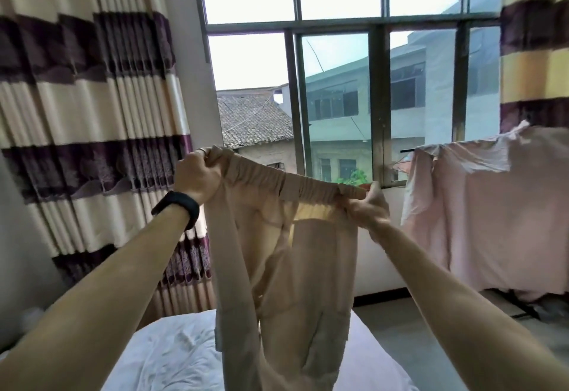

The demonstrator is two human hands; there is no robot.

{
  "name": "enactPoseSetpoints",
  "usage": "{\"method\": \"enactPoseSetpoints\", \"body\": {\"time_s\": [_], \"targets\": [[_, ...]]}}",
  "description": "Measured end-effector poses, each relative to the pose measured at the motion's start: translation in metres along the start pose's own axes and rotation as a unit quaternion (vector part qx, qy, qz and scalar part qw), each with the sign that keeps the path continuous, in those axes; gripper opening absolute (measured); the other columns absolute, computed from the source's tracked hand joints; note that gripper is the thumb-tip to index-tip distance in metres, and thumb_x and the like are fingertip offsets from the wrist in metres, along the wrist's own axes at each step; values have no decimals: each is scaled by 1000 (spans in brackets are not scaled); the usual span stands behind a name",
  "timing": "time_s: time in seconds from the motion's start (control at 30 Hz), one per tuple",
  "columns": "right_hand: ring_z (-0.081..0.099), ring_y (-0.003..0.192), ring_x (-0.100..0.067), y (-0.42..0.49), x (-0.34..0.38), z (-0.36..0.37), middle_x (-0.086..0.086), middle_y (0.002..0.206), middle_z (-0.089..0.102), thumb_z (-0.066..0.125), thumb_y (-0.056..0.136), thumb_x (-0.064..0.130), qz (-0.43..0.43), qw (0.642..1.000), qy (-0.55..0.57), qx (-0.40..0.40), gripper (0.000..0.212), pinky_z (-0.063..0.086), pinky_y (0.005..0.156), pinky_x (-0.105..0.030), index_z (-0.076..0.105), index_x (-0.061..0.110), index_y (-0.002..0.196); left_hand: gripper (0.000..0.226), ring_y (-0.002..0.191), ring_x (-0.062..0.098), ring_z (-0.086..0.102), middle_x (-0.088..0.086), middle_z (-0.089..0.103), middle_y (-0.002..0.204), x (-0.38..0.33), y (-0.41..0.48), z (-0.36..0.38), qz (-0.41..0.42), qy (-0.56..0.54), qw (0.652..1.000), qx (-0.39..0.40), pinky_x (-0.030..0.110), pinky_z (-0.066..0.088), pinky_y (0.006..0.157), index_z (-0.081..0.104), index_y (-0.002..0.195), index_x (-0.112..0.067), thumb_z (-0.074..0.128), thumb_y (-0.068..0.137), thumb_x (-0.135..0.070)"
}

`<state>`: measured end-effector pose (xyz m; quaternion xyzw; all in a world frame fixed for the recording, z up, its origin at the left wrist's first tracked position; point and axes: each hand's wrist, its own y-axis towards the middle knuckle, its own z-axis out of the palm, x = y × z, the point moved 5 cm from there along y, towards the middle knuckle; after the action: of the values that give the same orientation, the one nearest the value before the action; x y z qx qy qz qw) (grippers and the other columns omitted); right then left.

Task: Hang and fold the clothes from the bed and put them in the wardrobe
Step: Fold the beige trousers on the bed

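Note:
A pair of beige trousers (286, 270) with an elastic waistband hangs in the air in front of me, legs dangling down over the bed (172, 356). My left hand (197, 175) grips the left end of the waistband, a black band on its wrist. My right hand (366, 209) grips the right end. The waistband is stretched between both hands at about window-sill height.
A white sheet covers the bed below. A pink garment (492, 206) hangs on a rack at the right by the window (338, 83). Striped cream and purple curtains (92, 113) hang at the left. Grey floor (415, 323) lies right of the bed.

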<state>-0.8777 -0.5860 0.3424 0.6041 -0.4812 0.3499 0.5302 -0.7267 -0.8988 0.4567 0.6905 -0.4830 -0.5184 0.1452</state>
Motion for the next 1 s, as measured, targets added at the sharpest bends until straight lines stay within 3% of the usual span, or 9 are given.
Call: {"method": "enactPoseSetpoints", "body": {"time_s": [0.1, 0.27, 0.4, 0.5, 0.57, 0.67, 0.77, 0.87, 1.0], "targets": [[60, 83, -23, 17, 73, -4, -5, 100, 63, 87, 74, 38, -35, 996, -21, -85, 62, 56, 79, -40, 51, 7, 114, 35, 101, 28, 68, 7, 74, 102, -8, 24, -21, -83, -27, 995, -41, 30, 51, 87, 74, 105, -14, 73, 86, -44], [68, 93, -27, 23, 167, 10, -5, 98, 72, 76, 81, 37, -84, 990, -32, -112, 32, 50, 76, -27, 70, 16, 104, 38, 68, 20, 63, -9, 59, 62, -50, 50, -26, -141, -140, 979, -50, 22, 43, 69, 59, 62, -18, 80, 77, -46], [63, 86, -20, 16, 211, 25, 3, 88, 68, 70, 83, 36, -157, 981, -47, -101, 16, 45, 75, -26, 70, 22, 91, 32, 80, 22, 68, 0, 71, 83, -75, 54, -5, -136, -189, 973, -13, 30, 57, 79, 68, 78, -15, 80, 77, -45], [65, 88, -21, 18, 200, 5, 0, 89, 67, 65, 91, 37, -184, 968, -113, -132, 20, 51, 81, -30, 69, 19, 97, 22, 96, 31, 67, 8, 71, 93, -63, 53, -16, -88, -75, 993, -31, 31, 51, 81, 63, 78, -17, 68, 89, -35], [65, 92, -28, 27, 170, -24, -4, 87, 66, 62, 95, 37, -151, 966, -156, -141, 24, 48, 77, -31, 66, 14, 93, 15, 104, 36, 64, 15, 71, 102, -38, 51, -25, -69, 22, 997, -31, 34, 47, 84, 67, 90, -12, 60, 94, -25], [63, 89, -32, 25, 122, -39, -8, 90, 67, 61, 92, 40, -80, 968, -208, -116, 25, 44, 73, -31, 63, 15, 86, 18, 96, 33, 63, 13, 68, 102, 2, 36, -5, -130, 44, 987, 83, 30, 45, 76, 65, 91, -9, 59, 93, -27], [57, 81, -28, 14, 81, -14, -7, 88, 63, 59, 89, 35, -27, 966, -254, -43, 23, 39, 68, -29, 57, 18, 74, 24, 84, 28, 62, 13, 67, 101, 26, -6, 42, -200, -30, 961, 189, 30, 49, 71, 62, 88, -6, 60, 93, -29], [65, 97, -28, -7, 25, 7, -8, 104, 70, 62, 87, 28, 68, 960, -269, 33, 14, 43, 72, -25, 68, 15, 88, 33, 109, 36, 65, 18, 65, 122, 60, -69, 85, -319, -139, 912, 219, 28, 50, 62, 63, 121, 3, 55, 97, -18], [64, 111, -29, -42, -34, 42, -10, 114, 71, 62, 87, 24, 123, 973, -184, 67, 12, 49, 92, -30, 69, 16, 93, 14, 45, 17, 61, 6, 65, 67, 77, -145, 131, -443, -317, 814, 201, 17, 39, 35, 64, 79, -8, 60, 93, -5]]}}
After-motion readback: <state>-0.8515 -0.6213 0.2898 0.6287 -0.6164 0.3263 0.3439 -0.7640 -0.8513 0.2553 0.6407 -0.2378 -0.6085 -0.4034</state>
